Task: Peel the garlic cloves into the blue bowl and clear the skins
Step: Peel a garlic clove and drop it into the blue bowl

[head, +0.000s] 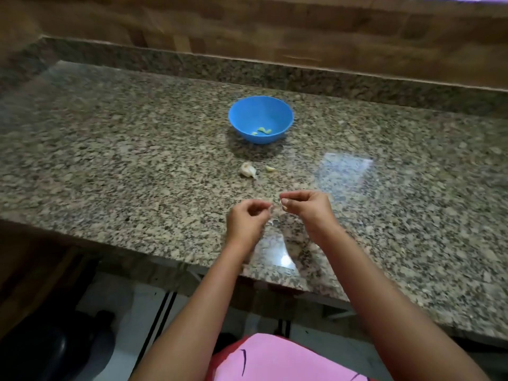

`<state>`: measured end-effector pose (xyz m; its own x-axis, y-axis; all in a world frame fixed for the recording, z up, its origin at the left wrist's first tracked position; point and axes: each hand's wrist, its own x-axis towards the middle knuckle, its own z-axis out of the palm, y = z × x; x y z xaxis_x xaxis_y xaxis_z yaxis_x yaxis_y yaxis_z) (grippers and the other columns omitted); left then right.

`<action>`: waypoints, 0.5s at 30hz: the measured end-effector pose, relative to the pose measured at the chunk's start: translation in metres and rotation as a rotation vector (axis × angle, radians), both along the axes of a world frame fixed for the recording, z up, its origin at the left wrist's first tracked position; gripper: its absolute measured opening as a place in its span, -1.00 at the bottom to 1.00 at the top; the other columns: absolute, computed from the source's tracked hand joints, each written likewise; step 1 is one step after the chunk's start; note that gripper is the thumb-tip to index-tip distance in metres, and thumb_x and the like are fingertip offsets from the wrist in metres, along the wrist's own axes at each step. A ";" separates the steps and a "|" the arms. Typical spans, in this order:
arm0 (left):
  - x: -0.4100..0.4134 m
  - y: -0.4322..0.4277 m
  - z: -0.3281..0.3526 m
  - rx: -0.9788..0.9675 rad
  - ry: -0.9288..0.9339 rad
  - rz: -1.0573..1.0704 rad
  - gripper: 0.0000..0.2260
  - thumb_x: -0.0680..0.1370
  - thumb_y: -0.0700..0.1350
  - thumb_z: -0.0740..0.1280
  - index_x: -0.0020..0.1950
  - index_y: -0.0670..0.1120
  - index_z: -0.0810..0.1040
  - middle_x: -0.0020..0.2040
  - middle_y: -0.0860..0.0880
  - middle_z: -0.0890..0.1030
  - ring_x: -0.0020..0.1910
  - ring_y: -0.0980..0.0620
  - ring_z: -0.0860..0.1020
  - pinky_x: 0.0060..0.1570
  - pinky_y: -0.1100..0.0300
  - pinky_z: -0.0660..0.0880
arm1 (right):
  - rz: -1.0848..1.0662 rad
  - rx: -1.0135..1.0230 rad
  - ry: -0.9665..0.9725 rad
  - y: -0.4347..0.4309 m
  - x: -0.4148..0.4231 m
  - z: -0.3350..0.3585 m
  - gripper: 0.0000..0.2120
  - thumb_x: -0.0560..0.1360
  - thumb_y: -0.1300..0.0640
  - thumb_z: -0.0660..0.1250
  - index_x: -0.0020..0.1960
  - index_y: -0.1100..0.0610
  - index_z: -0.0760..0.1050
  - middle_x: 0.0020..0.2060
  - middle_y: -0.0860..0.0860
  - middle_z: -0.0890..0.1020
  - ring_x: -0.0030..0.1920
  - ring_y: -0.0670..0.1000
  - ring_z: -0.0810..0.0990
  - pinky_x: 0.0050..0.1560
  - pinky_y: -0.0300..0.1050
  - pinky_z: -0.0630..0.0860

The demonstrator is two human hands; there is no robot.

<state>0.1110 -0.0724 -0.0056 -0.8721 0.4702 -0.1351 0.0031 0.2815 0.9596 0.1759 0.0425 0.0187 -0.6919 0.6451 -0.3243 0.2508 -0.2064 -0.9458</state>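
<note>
A blue bowl [261, 118] stands on the granite counter [110, 160] and holds a few peeled cloves [261, 130]. In front of it lie a partial garlic bulb [248, 169] and a loose clove [270, 168]. Nearer the counter's front edge, my right hand [303, 206] pinches a garlic clove [283, 206] at its fingertips. My left hand [247, 215] pinches a thin strip of skin [271, 211] beside that clove. A scrap of skin [273, 222] lies on the counter below the hands.
A granite upstand and a wooden wall panel [275, 28] run along the back. The counter's front edge [192, 259] is close to my forearms, with tiled floor and a dark object [55, 347] below at the left.
</note>
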 end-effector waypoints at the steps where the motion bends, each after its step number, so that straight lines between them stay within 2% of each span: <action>1: -0.010 -0.016 0.004 0.105 -0.098 0.095 -0.82 0.45 -0.31 0.40 -0.20 -0.02 0.60 -0.27 0.09 0.63 -0.28 0.21 0.59 -0.31 0.46 0.47 | 0.037 -0.020 0.016 -0.012 -0.011 0.003 -0.90 0.42 0.42 0.35 -0.09 0.32 0.59 -0.29 0.12 0.60 -0.28 -0.02 0.55 -0.18 -0.29 0.52; 4: -0.040 -0.071 0.018 0.426 -0.337 0.359 -0.84 0.45 -0.41 0.35 -0.16 -0.16 0.58 -0.34 0.03 0.62 -0.40 0.20 0.58 -0.35 0.40 0.50 | 0.198 -0.054 0.025 -0.058 -0.050 0.011 -0.90 0.42 0.41 0.36 -0.08 0.33 0.59 -0.28 0.11 0.60 -0.24 -0.01 0.55 -0.07 -0.21 0.52; 7: -0.063 -0.141 0.025 0.651 -0.430 0.578 -0.83 0.45 -0.47 0.30 -0.18 -0.21 0.54 -0.38 0.00 0.61 -0.43 0.17 0.58 -0.34 0.38 0.53 | 0.382 -0.059 0.031 -0.124 -0.098 0.018 -0.89 0.42 0.41 0.35 -0.16 0.24 0.59 -0.30 0.09 0.60 -0.27 -0.04 0.54 -0.12 -0.27 0.50; 10: -0.085 -0.227 0.022 0.767 -0.417 0.781 -0.81 0.47 -0.48 0.27 -0.18 -0.21 0.52 -0.39 0.00 0.61 -0.42 0.18 0.58 -0.32 0.38 0.54 | 0.556 -0.059 0.036 -0.211 -0.147 0.016 -0.88 0.42 0.41 0.35 -0.06 0.33 0.58 -0.33 0.06 0.59 -0.32 -0.07 0.52 -0.24 -0.35 0.48; 13: -0.105 -0.315 0.011 0.790 -0.386 0.921 -0.83 0.48 -0.46 0.27 -0.17 -0.21 0.54 -0.36 -0.02 0.61 -0.38 0.17 0.60 -0.32 0.38 0.53 | 0.688 -0.091 0.034 -0.301 -0.188 0.007 -0.90 0.43 0.41 0.34 -0.08 0.32 0.58 -0.50 -0.04 0.59 -0.48 -0.17 0.52 -0.42 -0.39 0.44; 15: -0.121 -0.375 0.001 0.804 -0.366 0.983 -0.83 0.48 -0.45 0.27 -0.16 -0.22 0.54 -0.36 -0.02 0.62 -0.36 0.16 0.61 -0.31 0.37 0.53 | 0.768 -0.123 0.033 -0.363 -0.216 -0.002 -0.88 0.44 0.43 0.33 -0.03 0.33 0.56 -0.55 -0.09 0.58 -0.52 -0.23 0.51 -0.46 -0.42 0.42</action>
